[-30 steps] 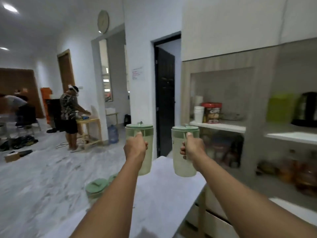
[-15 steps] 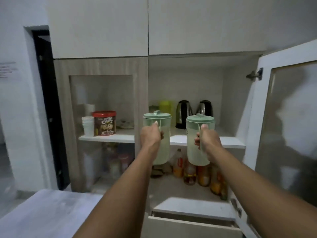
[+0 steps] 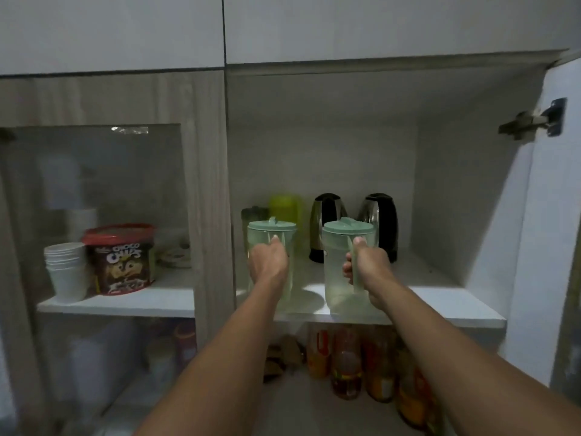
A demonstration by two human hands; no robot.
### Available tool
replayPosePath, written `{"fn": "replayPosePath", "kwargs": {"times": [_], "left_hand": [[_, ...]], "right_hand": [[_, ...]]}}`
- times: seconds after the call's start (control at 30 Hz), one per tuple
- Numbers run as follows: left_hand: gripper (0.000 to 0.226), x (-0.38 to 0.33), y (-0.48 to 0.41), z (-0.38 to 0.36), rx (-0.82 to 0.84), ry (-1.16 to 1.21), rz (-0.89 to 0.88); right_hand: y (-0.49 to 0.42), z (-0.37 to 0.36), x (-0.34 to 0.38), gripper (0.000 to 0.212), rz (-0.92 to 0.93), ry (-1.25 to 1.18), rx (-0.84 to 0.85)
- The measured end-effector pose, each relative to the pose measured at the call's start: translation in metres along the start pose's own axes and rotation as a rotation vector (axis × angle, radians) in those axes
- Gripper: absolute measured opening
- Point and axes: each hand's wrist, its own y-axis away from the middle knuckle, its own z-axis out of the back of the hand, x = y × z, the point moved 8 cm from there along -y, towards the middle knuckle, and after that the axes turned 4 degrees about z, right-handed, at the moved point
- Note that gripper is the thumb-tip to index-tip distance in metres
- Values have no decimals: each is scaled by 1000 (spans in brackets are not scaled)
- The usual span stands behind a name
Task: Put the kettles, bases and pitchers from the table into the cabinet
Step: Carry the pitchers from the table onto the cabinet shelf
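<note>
— Looking where?
— White cabinet shelf (image 3: 440,302), door open (dim).
— Count?
— Two pitchers at its front: left hand (image 3: 268,262) grips left pitcher (image 3: 271,234), right hand (image 3: 366,262) right pitcher (image 3: 338,278). Two kettles (image 3: 327,228) behind them.

Dim light. White upper doors (image 3: 110,29) run along the top edge. A glass door (image 3: 94,215) covers the left compartment; the right door (image 3: 553,215) stands open, probably glass-paned.
</note>
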Motion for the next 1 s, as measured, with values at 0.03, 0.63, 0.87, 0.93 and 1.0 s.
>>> {"fn": "replayPosePath", "kwargs": {"times": [0.03, 0.63, 0.87, 0.93, 1.0], "left_hand": [[40, 7, -21, -6, -20, -8, 21], [37, 41, -269, -68, -260, -152, 14], [53, 40, -279, -76, -237, -100, 90], [66, 43, -276, -78, -195, -70, 109], [81, 49, -276, -74, -173, -81, 135]], "right_hand": [[-18, -12, -7, 44, -7, 0, 9], [-290, -226, -92, 47, -120, -144, 334], [-309, -245, -92, 49, -38, 12, 392], [-307, -247, -92, 52, -27, 65, 394], [-301, -248, -91, 55, -15, 107, 398]]}}
